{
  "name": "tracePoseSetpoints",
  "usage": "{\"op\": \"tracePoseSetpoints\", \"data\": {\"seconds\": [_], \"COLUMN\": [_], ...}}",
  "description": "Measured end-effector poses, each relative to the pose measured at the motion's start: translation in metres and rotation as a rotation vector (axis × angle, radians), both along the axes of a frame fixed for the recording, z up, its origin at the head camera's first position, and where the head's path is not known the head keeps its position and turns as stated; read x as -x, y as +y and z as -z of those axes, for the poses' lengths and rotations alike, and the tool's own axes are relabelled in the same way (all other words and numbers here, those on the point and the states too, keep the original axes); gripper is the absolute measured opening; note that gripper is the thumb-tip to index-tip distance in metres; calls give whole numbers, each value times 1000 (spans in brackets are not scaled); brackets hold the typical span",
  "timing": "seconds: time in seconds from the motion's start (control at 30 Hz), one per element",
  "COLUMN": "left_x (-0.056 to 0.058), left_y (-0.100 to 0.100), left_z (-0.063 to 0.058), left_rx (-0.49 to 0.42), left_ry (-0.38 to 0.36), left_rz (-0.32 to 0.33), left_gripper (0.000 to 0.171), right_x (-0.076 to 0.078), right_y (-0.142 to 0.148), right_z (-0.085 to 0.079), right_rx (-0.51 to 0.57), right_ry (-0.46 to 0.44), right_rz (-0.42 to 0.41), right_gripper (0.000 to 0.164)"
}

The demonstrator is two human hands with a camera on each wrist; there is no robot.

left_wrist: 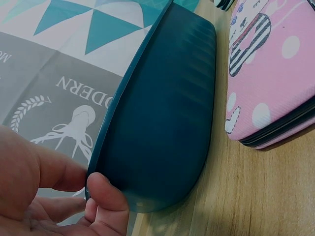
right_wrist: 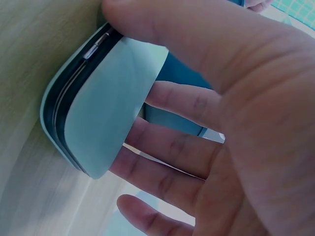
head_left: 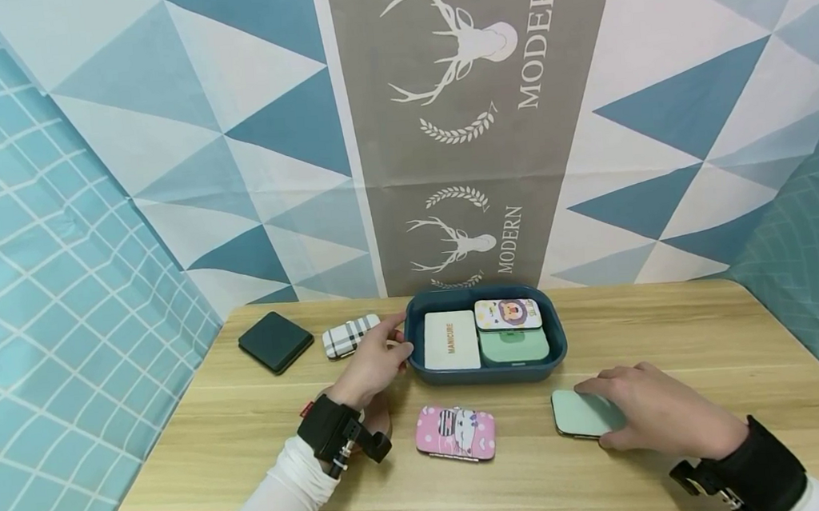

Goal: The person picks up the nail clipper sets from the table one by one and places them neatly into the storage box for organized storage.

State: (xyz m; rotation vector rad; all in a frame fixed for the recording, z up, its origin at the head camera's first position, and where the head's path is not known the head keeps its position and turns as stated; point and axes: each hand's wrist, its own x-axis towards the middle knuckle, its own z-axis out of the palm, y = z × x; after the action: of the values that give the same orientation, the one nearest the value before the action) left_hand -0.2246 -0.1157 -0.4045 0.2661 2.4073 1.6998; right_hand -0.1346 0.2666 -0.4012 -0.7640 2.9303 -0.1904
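Observation:
My left hand (head_left: 373, 364) pinches the left rim of a dark blue plastic bin (head_left: 487, 375), its thumb and fingers on the edge in the left wrist view. Inside the bin lie a white box marked MANICURE (head_left: 451, 348), a small case with a lion picture (head_left: 508, 314) and a light green case (head_left: 514, 347). At the right, my right hand (head_left: 656, 412) grips a mint green manicure case (head_left: 584, 413) by its edges, thumb on the near side and fingers on the far side. A metal clasp shows along the case's dark seam (right_wrist: 96, 46).
In front of the bin lies a pink cat-patterned case (head_left: 456, 434). Left of the bin are a black-and-white plaid case (head_left: 349, 336) and a dark green square wallet-like item (head_left: 275, 342). Something partly hidden sits under my left wrist. A patterned cloth backdrop (head_left: 291, 217) stands behind the table.

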Motion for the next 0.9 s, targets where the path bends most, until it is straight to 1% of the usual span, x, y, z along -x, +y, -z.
{"op": "tracePoseSetpoints", "data": {"seconds": [0.3, 0.47, 0.77, 0.9], "left_x": [0, -1, -1, 0], "left_y": [-1, 0, 0, 0], "left_z": [0, -1, -1, -1], "left_rx": [10, 8, -2, -12], "left_ry": [-3, -7, -6, -5], "left_rz": [0, -1, 0, 4], "left_gripper": [57, 56, 56, 56], "right_x": [0, -1, -4, -5], "right_y": [-1, 0, 0, -1], "right_z": [1, -1, -9, -13], "right_rx": [31, 34, 32, 31], "right_ry": [-13, -17, 24, 29], "right_rz": [6, 1, -9, -16], "right_gripper": [63, 63, 62, 61]}}
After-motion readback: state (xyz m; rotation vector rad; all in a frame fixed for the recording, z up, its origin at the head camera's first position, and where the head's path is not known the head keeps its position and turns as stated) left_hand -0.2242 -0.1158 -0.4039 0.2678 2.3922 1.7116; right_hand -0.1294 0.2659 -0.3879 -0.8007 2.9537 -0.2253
